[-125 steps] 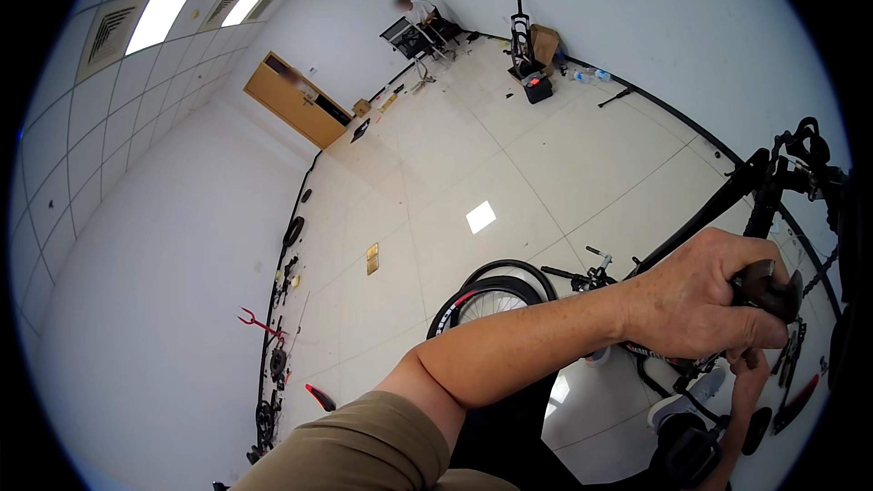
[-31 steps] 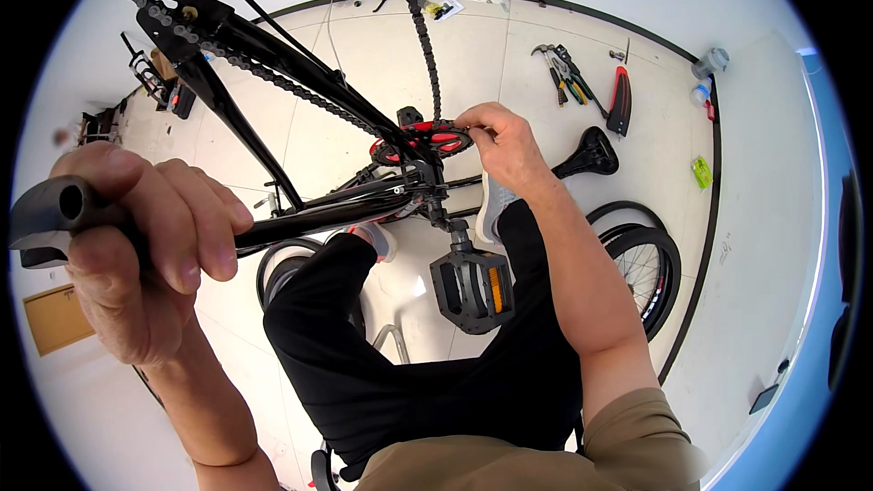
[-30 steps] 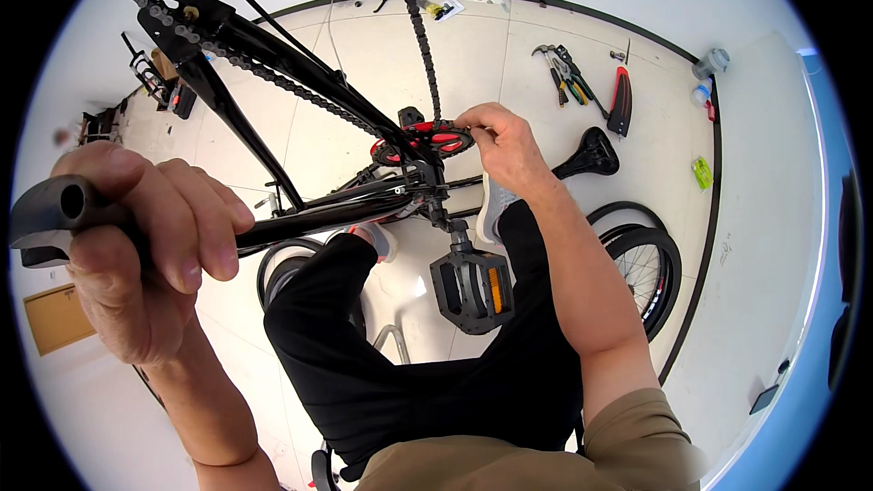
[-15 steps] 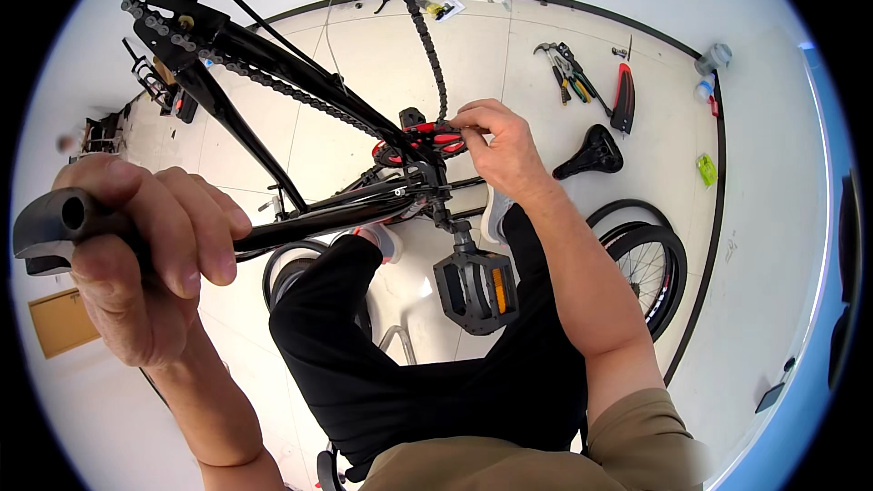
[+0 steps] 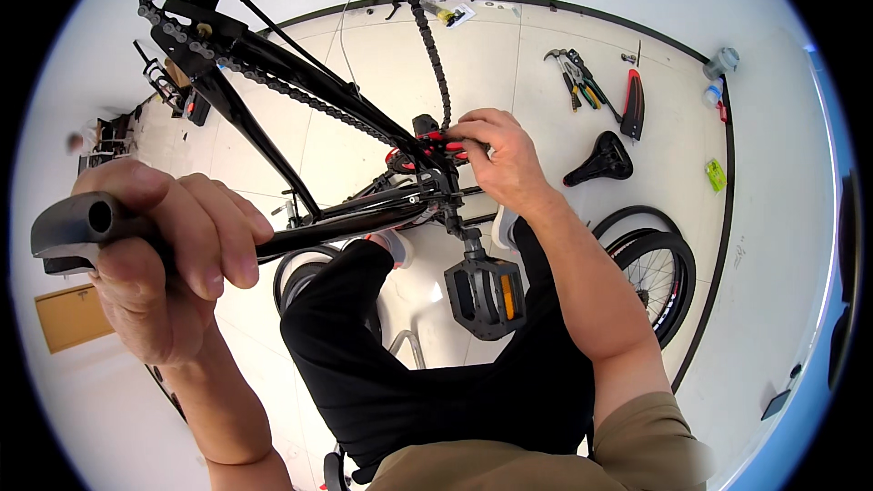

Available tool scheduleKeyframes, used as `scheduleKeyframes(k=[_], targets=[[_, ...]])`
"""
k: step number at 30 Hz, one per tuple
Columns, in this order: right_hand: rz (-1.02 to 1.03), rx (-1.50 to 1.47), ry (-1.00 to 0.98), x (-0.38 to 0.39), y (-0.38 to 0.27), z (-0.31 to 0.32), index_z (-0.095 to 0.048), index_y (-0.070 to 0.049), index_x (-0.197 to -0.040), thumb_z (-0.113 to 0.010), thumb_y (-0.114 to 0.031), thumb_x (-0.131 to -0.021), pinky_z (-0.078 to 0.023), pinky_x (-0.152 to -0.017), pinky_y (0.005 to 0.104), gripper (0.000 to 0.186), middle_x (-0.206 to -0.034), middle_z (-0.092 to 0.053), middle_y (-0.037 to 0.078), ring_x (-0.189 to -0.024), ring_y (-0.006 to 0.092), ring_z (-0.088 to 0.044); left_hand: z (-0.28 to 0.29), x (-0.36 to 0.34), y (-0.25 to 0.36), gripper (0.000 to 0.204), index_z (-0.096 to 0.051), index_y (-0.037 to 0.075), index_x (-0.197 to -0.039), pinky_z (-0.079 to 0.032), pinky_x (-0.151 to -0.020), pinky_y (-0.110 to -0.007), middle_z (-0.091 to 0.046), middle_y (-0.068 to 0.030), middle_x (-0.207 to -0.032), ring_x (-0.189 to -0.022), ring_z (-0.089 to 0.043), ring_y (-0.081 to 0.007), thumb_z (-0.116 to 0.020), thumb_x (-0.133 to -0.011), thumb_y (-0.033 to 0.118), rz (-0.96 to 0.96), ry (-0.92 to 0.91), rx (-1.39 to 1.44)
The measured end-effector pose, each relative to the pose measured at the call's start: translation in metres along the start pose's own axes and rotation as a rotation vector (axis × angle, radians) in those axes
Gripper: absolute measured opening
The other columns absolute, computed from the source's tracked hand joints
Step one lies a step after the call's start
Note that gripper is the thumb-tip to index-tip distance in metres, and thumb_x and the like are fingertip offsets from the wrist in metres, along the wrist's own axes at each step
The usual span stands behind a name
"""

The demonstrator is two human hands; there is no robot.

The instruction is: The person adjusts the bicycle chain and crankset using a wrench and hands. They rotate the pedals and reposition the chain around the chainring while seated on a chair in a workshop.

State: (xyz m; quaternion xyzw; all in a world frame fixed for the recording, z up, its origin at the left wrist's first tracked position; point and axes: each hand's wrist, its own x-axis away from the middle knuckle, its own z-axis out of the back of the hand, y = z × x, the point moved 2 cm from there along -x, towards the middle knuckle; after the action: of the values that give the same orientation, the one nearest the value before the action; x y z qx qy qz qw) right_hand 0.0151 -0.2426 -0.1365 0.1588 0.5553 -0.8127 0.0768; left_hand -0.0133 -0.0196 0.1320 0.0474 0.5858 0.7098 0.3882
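My left hand [image 5: 177, 250] is wrapped round an open-ended tube of the black bicycle frame [image 5: 350, 221], close to me at the left. At the middle, my right hand [image 5: 506, 159] has its fingers pinched on the bicycle chain [image 5: 427, 36] where it meets the red and black chainring [image 5: 400, 161]; the fingertips are partly hidden. From above, one run of chain hangs down to the ring, and another slants along the frame's upper left. A black pedal [image 5: 486, 298] with an orange reflector sits on the crank, above my lap.
On the tiled floor to the right lie a hammer [image 5: 556, 59], pliers [image 5: 575, 95], a red and black fender-like piece [image 5: 632, 105], a black saddle [image 5: 600, 159] and a spoked wheel [image 5: 659, 282]. A bottle [image 5: 723, 62] stands near the wall.
The whole view has shifted slightly, so everything sits a little further right and lower. Both hands keep their holds on the frame and at the chainring.
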Motion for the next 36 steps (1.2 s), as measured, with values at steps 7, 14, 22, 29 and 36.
scheduleKeyframes(k=[7, 14, 22, 29, 36], targets=[[-0.043, -0.014, -0.025, 0.002, 0.006, 0.001, -0.073, -0.002, -0.097, -0.063, 0.004, -0.084, -0.052, -0.086, 0.0346, 0.018, -0.106, -0.069, 0.011, -0.100, 0.0264, -0.064, -0.001, 0.000, -0.001, 0.043, -0.050, 0.003, -0.129, -0.052, -0.068, -0.032, -0.048, 0.0026, -0.065, -0.058, -0.051, -0.0107, -0.048, -0.105, 0.039, -0.009, 0.006, -0.017], [-0.007, 0.054, -0.037, 0.001, 0.003, -0.001, -0.074, -0.004, -0.095, -0.062, 0.002, -0.084, -0.052, -0.088, 0.0386, 0.018, -0.101, -0.069, 0.009, -0.100, 0.0291, -0.062, 0.000, -0.001, 0.000, 0.042, -0.050, 0.003, -0.129, -0.053, -0.068, -0.032, -0.048, 0.0028, -0.065, -0.058, -0.052, -0.0106, -0.048, -0.106, 0.038, -0.005, 0.000, -0.027], [0.014, 0.110, -0.073, 0.000, 0.002, 0.001, -0.074, -0.005, -0.100, -0.057, 0.007, -0.086, -0.051, -0.090, 0.0373, 0.025, -0.106, -0.068, 0.010, -0.103, 0.0293, -0.061, 0.000, -0.002, -0.001, 0.042, -0.050, 0.003, -0.129, -0.053, -0.068, -0.032, -0.048, 0.0025, -0.065, -0.057, -0.051, -0.0109, -0.048, -0.105, 0.038, -0.010, 0.005, -0.004], [0.096, 0.099, -0.067, 0.001, 0.005, 0.000, -0.073, -0.006, -0.106, -0.054, 0.010, -0.089, -0.051, -0.087, 0.0342, 0.030, -0.108, -0.067, 0.011, -0.099, 0.0266, -0.062, -0.003, -0.002, 0.001, 0.042, -0.051, 0.003, -0.129, -0.053, -0.068, -0.033, -0.048, 0.0022, -0.064, -0.058, -0.052, -0.0115, -0.050, -0.105, 0.038, 0.009, 0.043, -0.002], [-0.250, -0.177, 0.165, 0.014, 0.020, 0.006, -0.071, 0.000, -0.106, -0.057, 0.005, -0.091, -0.051, -0.076, 0.0259, 0.021, -0.096, -0.072, 0.007, -0.080, 0.0120, -0.063, -0.002, 0.002, 0.002, 0.040, -0.050, 0.000, -0.121, -0.054, -0.068, -0.038, -0.048, -0.0021, -0.062, -0.058, -0.055, -0.0181, -0.054, -0.103, 0.035, 0.029, 0.118, 0.019]])
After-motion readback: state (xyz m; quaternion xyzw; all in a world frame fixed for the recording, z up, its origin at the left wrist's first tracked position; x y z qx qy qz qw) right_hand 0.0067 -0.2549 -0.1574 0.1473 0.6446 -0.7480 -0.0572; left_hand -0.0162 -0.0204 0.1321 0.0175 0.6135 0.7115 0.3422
